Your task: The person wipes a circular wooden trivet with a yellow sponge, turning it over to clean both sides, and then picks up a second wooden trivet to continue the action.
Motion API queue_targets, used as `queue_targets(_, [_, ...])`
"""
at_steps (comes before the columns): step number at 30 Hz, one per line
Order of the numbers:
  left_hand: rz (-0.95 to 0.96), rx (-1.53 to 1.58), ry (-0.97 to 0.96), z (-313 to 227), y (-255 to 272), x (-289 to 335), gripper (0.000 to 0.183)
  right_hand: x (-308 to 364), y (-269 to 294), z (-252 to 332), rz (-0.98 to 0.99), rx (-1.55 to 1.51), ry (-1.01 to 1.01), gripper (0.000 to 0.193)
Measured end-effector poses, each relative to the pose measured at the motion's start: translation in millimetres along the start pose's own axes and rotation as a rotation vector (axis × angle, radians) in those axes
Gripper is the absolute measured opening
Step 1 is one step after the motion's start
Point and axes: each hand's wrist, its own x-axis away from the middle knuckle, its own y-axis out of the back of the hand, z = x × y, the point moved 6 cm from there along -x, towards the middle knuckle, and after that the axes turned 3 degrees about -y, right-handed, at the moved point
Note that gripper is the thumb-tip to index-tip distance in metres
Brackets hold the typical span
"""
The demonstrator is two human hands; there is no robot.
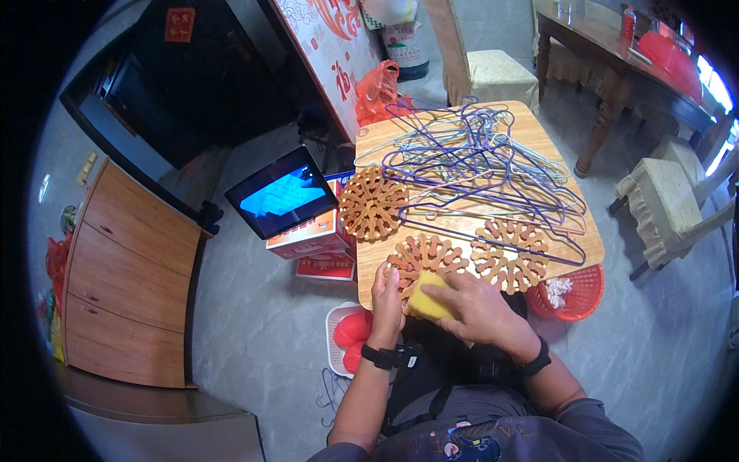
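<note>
My left hand (387,298) grips the left edge of a round brown wooden trivet (418,252), an openwork piece with knobbed spokes, at the near edge of the small table. In my right hand (479,304) is a yellow sponge (431,296), pressed against the trivet's near side. A second trivet of the same kind (509,258) lies flat to the right, partly under a purple hanger. Farther left rests another trivet (374,203), perhaps stacked. Behind them spreads a tangled heap of wire clothes hangers (485,165), purple, pale green and pinkish.
The light wooden table (573,246) stands before me. A tablet (282,192) leans on red and white boxes (308,242) at its left. Below are a white basket (336,360) with red things and a red basket (581,296) with crumpled tissue. Chairs (504,77) stand beyond.
</note>
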Motion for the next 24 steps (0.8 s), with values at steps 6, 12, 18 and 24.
queue_targets(6, [0.007, -0.034, -0.040, -13.8, -11.7, 5.3, 0.037, -30.6, 10.4, -15.5, -0.237, 0.026, -0.081, 0.061])
queue_targets(12, [-0.015, -0.078, 0.011, -20.2, -19.3, 10.4, 0.036, -43.7, -8.9, -20.9, -0.234, 0.086, -0.115, 0.060])
queue_targets(18, [-0.017, -0.042, -0.005, -9.2, -8.5, 6.8, 0.037, -31.9, -10.3, -11.4, -0.230, 0.123, -0.048, 0.059])
queue_targets(24, [-0.001, -0.054, 0.012, 0.9, 0.2, 2.4, 0.040, -0.7, -10.8, 5.5, -0.131, 0.130, -0.009, 0.054])
